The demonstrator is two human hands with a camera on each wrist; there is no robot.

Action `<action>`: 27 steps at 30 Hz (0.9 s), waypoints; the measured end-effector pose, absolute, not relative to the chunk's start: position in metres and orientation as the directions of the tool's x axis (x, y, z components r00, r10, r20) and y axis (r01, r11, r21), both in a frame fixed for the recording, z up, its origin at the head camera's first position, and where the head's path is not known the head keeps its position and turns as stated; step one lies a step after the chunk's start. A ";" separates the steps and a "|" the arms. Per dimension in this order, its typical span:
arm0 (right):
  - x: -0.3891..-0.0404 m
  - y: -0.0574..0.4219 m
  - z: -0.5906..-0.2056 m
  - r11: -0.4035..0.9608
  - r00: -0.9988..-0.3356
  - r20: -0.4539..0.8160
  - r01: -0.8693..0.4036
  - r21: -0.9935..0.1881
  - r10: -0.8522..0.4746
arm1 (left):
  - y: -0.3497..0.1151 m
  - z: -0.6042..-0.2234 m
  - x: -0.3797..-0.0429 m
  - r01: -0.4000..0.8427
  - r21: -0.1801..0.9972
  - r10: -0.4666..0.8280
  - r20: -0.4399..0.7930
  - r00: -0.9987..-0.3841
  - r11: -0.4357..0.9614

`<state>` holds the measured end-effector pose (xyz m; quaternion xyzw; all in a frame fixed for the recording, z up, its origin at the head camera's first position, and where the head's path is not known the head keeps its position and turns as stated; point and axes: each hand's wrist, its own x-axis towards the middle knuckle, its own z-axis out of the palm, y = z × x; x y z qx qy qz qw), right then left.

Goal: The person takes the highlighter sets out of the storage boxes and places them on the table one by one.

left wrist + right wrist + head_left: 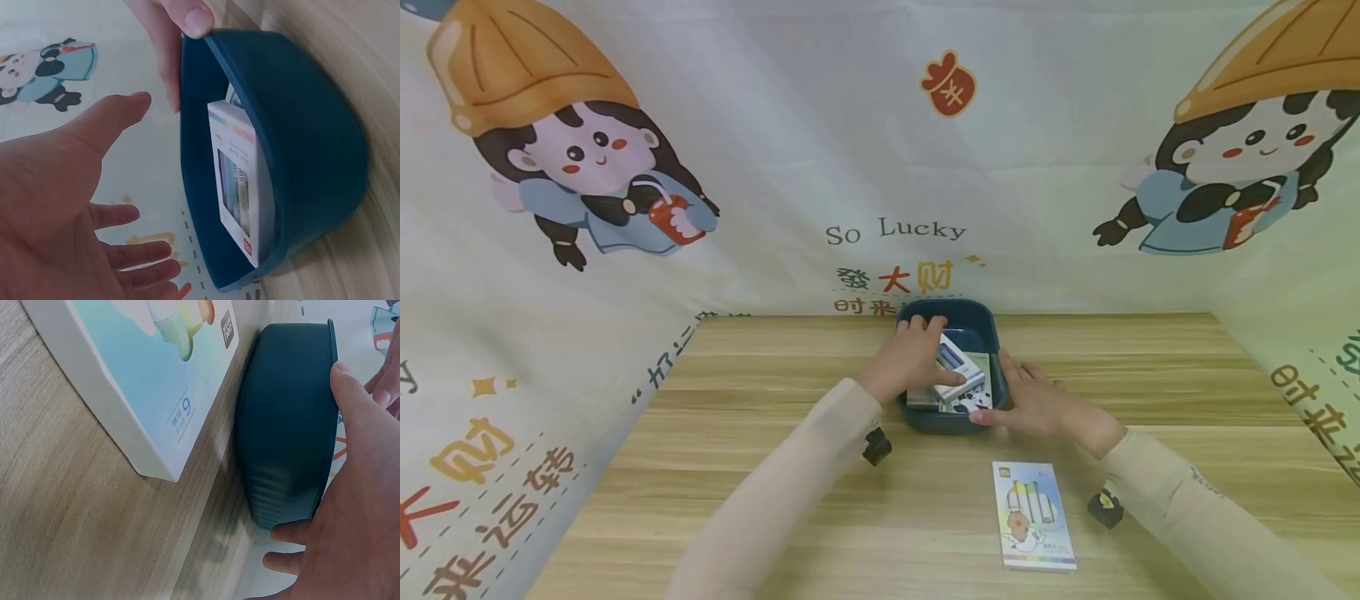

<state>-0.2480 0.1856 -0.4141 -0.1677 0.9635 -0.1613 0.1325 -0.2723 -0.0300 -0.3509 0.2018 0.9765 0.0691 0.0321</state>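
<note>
Dark teal plastic makes up the open bin (951, 425) that sits at the back of the wood-grain tabletop (760, 467), close to the printed cloth backdrop (1037, 167). Inside it, a white windowed box (961, 372) with coloured strips showing through its window lies askew on top of a panda-printed item (976, 402), towards the near side of the bin.

The person's left hand (910, 358) is held over the left part of the bin. Its fingers are spread and relaxed, the thumb standing well out from the rest; the head view puts the thumb across the windowed box, but the left wrist view shows a gap between them, with nothing held.

The right hand (1037, 400) touches the bin at its near right corner: the thumb rests on the rim, and the other fingers extend, largely straight, along the outer right wall.

Nearer the person, in front of the bin and apart from it, a marker box (1033, 517) lies flat on the tabletop, its cover printed with markers and a cartoon figure; the right wrist view shows a "6" on it. Pale sleeves (1210, 508) cover both forearms, and the backdrop reads "So Lucky".
</note>
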 end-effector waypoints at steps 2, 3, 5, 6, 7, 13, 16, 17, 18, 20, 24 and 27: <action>-0.248 0.186 -0.414 0.889 -0.907 -0.199 -0.285 -0.358 -0.371 | -0.028 -0.351 -0.275 0.379 0.150 0.389 -0.043 -0.920 0.913; -0.248 0.186 -0.414 0.888 -0.907 -0.196 -0.287 -0.358 -0.372 | -0.027 -0.352 -0.277 0.376 0.148 0.386 -0.046 -0.921 0.915; -0.248 0.186 -0.414 0.888 -0.907 -0.195 -0.289 -0.358 -0.374 | -0.025 -0.354 -0.280 0.369 0.146 0.379 -0.052 -0.924 0.918; -0.248 0.186 -0.414 0.887 -0.906 -0.195 -0.290 -0.358 -0.375 | -0.024 -0.355 -0.282 0.364 0.142 0.375 -0.056 -0.925 0.920; -0.248 0.186 -0.413 0.887 -0.906 -0.197 -0.290 -0.358 -0.375 | -0.023 -0.356 -0.284 0.362 0.137 0.372 -0.060 -0.926 0.922; -0.247 0.186 -0.411 0.889 -0.903 -0.208 -0.289 -0.356 -0.377 | -0.017 -0.361 -0.291 0.317 0.151 0.335 -0.109 -0.936 0.936; -0.248 0.186 -0.411 0.889 -0.902 -0.209 -0.290 -0.354 -0.377 | -0.013 -0.364 -0.295 0.303 0.163 0.325 -0.127 -0.937 0.939; -0.248 0.186 -0.411 0.889 -0.902 -0.208 -0.290 -0.354 -0.377 | -0.012 -0.366 -0.296 0.301 0.161 0.322 -0.130 -0.938 0.940; -0.248 0.186 -0.411 0.889 -0.902 -0.209 -0.290 -0.354 -0.377 | -0.011 -0.367 -0.297 0.300 0.155 0.321 -0.129 -0.938 0.941; -0.247 0.186 -0.411 0.889 -0.903 -0.208 -0.288 -0.356 -0.376 | -0.009 -0.370 -0.299 0.301 0.143 0.319 -0.124 -0.940 0.943; -0.247 0.186 -0.411 0.889 -0.904 -0.206 -0.287 -0.358 -0.375 | -0.005 -0.377 -0.303 0.289 0.132 0.304 -0.115 -0.946 0.948; -0.247 0.186 -0.412 0.888 -0.905 -0.202 -0.289 -0.357 -0.375 | -0.004 -0.381 -0.304 0.273 0.137 0.289 -0.116 -0.950 0.952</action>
